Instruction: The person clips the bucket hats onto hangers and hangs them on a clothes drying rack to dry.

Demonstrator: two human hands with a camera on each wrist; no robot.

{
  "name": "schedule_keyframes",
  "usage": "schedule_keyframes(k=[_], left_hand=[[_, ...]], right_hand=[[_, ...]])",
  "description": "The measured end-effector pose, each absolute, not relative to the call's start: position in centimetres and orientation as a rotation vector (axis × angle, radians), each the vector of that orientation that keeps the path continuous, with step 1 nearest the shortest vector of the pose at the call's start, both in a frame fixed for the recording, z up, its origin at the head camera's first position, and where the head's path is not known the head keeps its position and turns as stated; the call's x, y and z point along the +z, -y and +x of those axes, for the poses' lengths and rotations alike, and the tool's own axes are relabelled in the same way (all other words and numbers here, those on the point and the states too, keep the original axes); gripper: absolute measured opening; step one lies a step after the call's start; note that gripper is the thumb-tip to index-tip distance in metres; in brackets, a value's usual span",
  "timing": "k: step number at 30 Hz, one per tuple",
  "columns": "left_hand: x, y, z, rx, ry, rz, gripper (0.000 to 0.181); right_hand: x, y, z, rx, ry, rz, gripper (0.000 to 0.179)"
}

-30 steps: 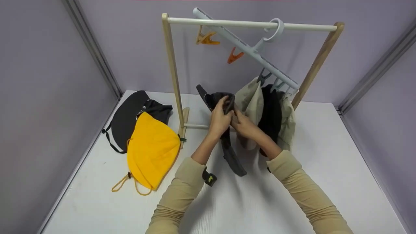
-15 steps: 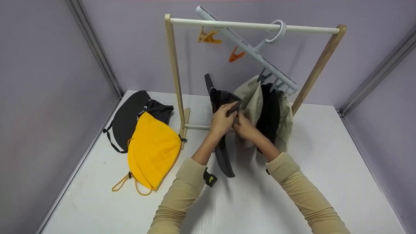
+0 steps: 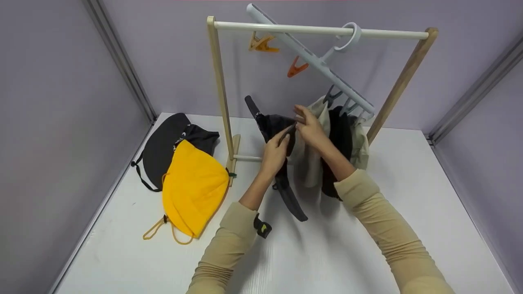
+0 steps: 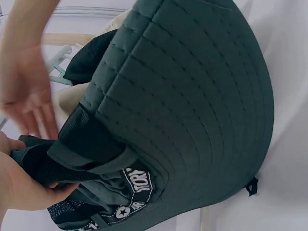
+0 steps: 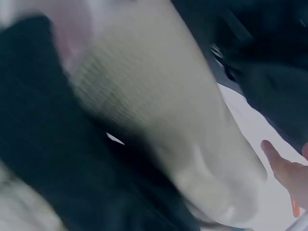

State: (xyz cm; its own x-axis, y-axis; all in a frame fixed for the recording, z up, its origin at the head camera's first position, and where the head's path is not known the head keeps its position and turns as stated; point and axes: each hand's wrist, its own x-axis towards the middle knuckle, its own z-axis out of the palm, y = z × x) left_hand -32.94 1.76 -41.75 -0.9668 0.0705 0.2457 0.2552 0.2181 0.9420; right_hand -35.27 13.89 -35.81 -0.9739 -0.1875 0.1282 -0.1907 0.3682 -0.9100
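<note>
My left hand [image 3: 274,152] pinches the crown of a wide-brimmed black hat [image 3: 292,200] between thumb and fingers. In the left wrist view the brim [image 4: 183,96] shows rows of stitching, and white lettering runs along the band. My right hand [image 3: 310,126] is just beyond the crown's edge with its fingers extended, close to the hanging hats. It appears blurred in the left wrist view, its fingers straight and holding nothing. Beside it a beige hat [image 5: 178,106] and a black hat [image 5: 57,134] hang down, filling much of the right wrist view.
A pale hanger [image 3: 314,61] tilts down to the right from the white rail [image 3: 282,28] of a wooden-post rack. Orange clip [image 3: 297,67] and yellow clip [image 3: 266,44] hang from its raised side. A yellow hat [image 3: 194,188] overlaps another black hat [image 3: 163,151] at left.
My right hand has moved up and away from the crown, its fingers now extended. The black hat has swung and tilted slightly while my left hand keeps hold of it.
</note>
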Motion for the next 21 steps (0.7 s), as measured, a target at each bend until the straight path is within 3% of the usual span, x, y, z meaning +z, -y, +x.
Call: schedule_keyframes(k=[7, 12, 17, 21], left_hand=[[-42.1, -2.1, -32.6, -1.87, 2.314, -0.389, 0.033], [-42.5, -2.6, -32.3, -1.904, 2.318, -0.43, 0.033], [-42.5, -3.3, -32.0, -1.915, 2.335, -0.453, 0.034], [-42.7, -3.6, -31.8, -1.919, 2.328, -0.496, 0.032]], right_hand=[[-30.8, -12.6, -38.2, 2.029, 2.438, 0.158, 0.06], [-29.4, -11.6, -40.0, 2.39, 2.142, 0.052, 0.071], [-29.9, -11.8, -40.9, 2.638, 1.679, 0.101, 0.055], [-30.5, -12.7, -41.0, 2.686, 1.451, 0.155, 0.032]])
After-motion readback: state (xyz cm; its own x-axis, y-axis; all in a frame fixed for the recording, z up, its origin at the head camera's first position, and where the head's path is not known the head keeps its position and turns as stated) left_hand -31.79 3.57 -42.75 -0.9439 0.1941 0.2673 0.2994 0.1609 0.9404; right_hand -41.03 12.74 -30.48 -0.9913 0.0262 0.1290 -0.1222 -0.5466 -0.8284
